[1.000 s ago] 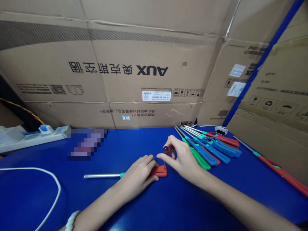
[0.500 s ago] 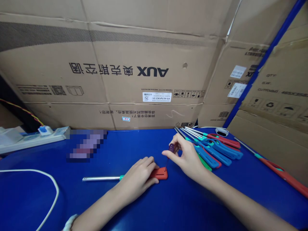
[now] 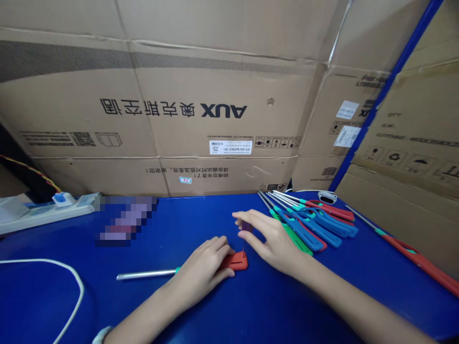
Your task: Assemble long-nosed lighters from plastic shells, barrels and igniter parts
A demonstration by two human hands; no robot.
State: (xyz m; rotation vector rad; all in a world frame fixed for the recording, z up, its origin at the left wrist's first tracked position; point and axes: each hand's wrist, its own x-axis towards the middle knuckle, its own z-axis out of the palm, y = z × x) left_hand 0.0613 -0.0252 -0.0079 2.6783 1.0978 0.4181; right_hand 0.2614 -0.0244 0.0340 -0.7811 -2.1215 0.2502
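My left hand point(image 3: 202, 270) lies closed over the red handle of a long lighter point(image 3: 234, 261), pressing it flat on the blue table point(image 3: 150, 306). The lighter's metal tube point(image 3: 145, 274) points left. My right hand point(image 3: 270, 241) pinches a small purple-handled screwdriver point(image 3: 245, 228) between thumb and fingers. The screwdriver stands upright with its thin tip on the red handle's right end.
Several more lighters with red, blue and green handles point(image 3: 311, 222) lie fanned to the right, one red lighter point(image 3: 416, 255) apart from them. A white power strip point(image 3: 43, 210) and white cable point(image 3: 53, 272) are at left. Cardboard boxes point(image 3: 201, 105) wall the back.
My right hand's fingers have shifted round the screwdriver's top, turning it, and the hand has sunk slightly. My left hand stays on the lighter.
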